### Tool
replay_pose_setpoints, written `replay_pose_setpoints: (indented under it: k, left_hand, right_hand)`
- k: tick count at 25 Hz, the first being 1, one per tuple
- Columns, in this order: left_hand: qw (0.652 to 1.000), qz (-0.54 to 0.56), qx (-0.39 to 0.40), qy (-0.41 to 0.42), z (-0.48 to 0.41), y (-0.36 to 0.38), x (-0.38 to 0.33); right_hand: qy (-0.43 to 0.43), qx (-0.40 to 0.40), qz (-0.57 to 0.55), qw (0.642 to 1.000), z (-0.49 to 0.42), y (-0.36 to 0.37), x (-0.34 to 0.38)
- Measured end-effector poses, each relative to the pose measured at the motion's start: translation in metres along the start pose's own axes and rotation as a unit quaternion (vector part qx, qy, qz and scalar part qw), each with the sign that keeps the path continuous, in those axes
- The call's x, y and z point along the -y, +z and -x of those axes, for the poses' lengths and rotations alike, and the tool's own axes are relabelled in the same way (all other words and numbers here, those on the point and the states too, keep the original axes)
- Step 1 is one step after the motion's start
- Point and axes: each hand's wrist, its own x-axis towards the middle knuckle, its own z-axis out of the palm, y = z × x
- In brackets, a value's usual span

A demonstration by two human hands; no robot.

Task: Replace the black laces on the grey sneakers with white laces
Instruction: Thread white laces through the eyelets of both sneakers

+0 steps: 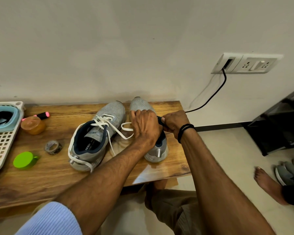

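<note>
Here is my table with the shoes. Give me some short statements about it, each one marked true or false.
1. The left sneaker and the right sneaker stand on the wooden table. True.
2. The left sneaker has black laces. False: its laces are white.
3. The left hand and the right hand are both at the right sneaker. True.
4. The tape roll lies inside the white basket. False: it lies on the table, outside it.

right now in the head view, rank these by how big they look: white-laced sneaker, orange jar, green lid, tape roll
1. white-laced sneaker
2. orange jar and green lid: these look alike, and the lid is nearer the camera, so they are not ranked
3. tape roll
</note>
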Motion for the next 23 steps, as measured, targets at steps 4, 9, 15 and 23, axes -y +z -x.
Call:
replay_pose_setpoints:
  k: [4, 9, 15, 23]
  left_hand:
    - [1.0, 0.002, 0.001, -0.002, 0.002, -0.002, -0.006]
    - [0.998, 0.059, -0.012, -0.027, -0.001, 0.003, -0.001]
    - [0.995, 0.089, -0.033, 0.008, 0.001, 0.01, 0.003]
    - [1.0, -0.004, 0.005, -0.007, 0.004, 0.003, 0.003]
  right_hand:
    - [0.005, -0.018, -0.013, 1.0, 0.009, 0.001, 0.002]
    - [-0.036, -0.006, -0.011, 0.999, 0.018, -0.001, 0.003]
    - [0.077, 0.126, -0.094, 0.985, 0.006, -0.009, -0.003]
    - [0.084, 0.095, -0.072, 0.989, 0.011, -0.006, 0.002]
